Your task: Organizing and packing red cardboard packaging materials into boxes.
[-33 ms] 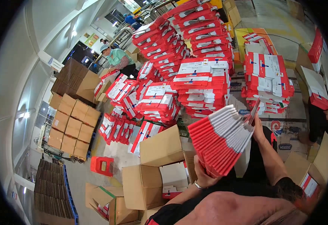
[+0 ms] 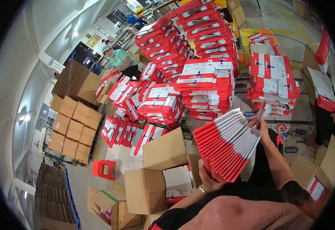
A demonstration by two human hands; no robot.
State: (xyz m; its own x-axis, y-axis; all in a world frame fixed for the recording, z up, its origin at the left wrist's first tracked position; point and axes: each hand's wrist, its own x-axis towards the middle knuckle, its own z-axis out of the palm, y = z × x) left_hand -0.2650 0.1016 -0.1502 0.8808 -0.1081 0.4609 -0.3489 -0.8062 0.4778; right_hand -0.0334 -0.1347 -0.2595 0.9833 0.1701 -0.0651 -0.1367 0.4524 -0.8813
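A fanned bundle of red-and-white flat cartons (image 2: pixel 228 145) is tilted up in front of me, its folded edges spread like a fan. My left hand (image 2: pixel 210 179) is closed around the bundle's lower left edge, with a band on that wrist. On the right side, my right hand (image 2: pixel 266 134) grips the bundle's other edge, its fingers partly hidden behind the cartons. Just left of my left hand stands an open cardboard box (image 2: pixel 146 191) with red-and-white cartons (image 2: pixel 178 182) inside.
Tall stacks of flat cartons (image 2: pixel 207 82) rise beyond my hands, with another stack (image 2: pixel 274 78) to the right. An open box (image 2: pixel 305 174) stands at lower right. A red stool (image 2: pixel 104 169), sealed boxes (image 2: pixel 75 130) and a co-worker (image 2: pixel 119 59) are to the left.
The carton bundle has shifted very slightly to the right and down in my hands. Everything else looks the same.
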